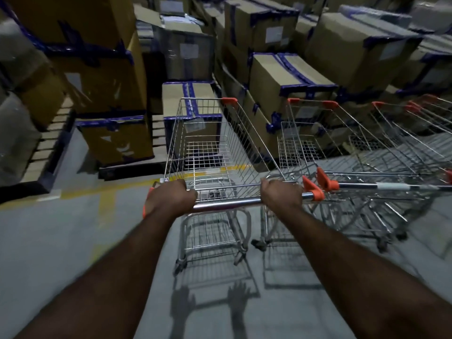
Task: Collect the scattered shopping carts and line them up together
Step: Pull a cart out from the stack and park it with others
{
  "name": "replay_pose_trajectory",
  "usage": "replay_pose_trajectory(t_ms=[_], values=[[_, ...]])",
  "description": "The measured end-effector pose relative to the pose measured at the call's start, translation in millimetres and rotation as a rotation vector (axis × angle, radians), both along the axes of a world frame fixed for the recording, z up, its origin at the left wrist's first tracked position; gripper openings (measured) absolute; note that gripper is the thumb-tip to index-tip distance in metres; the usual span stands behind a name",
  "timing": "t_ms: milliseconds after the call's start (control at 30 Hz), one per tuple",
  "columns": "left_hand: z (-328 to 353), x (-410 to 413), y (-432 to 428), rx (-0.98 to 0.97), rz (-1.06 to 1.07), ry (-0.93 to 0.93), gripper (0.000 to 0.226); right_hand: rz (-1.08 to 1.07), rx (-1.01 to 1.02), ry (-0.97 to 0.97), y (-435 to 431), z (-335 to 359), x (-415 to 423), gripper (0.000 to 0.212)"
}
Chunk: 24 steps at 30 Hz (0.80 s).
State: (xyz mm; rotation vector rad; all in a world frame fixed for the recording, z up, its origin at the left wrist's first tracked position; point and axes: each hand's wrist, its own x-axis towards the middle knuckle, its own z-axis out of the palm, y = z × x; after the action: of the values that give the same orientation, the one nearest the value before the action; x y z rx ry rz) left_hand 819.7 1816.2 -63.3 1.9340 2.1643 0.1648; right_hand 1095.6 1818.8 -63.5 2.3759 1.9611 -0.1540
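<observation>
Here, both hands gripping cart handle point(227, 203)

I observe a dim storage room with a grey concrete floor point(49, 241) marked by worn yellow lines point(107, 199). Cardboard boxes point(288, 77) sealed with blue tape are stacked high across the back, several on wooden pallets point(49, 143) at left. Lighting is poor.

We see our left hand point(172, 195) and right hand point(281, 192) both wrapped around the handle bar point(227, 203) of an empty wire shopping cart point(208, 148), just left of a row of carts point(362, 152), facing stacked cardboard boxes point(288, 77).
</observation>
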Motion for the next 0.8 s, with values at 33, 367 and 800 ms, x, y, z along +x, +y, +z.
replay_pose_trajectory(t_ms=[33,367,800], values=[[1,1,-1,-0.002,0.003,0.0,0.039,0.011,-0.001,-0.006,-2,0,2,0.053],[2,23,-13,-0.011,0.023,-0.024,0.045,0.017,-0.049,0.094,-22,-2,17,0.072],[25,73,-28,0.082,-0.305,-0.041,0.039,0.14,-0.114,0.145,-60,38,28,0.075]])
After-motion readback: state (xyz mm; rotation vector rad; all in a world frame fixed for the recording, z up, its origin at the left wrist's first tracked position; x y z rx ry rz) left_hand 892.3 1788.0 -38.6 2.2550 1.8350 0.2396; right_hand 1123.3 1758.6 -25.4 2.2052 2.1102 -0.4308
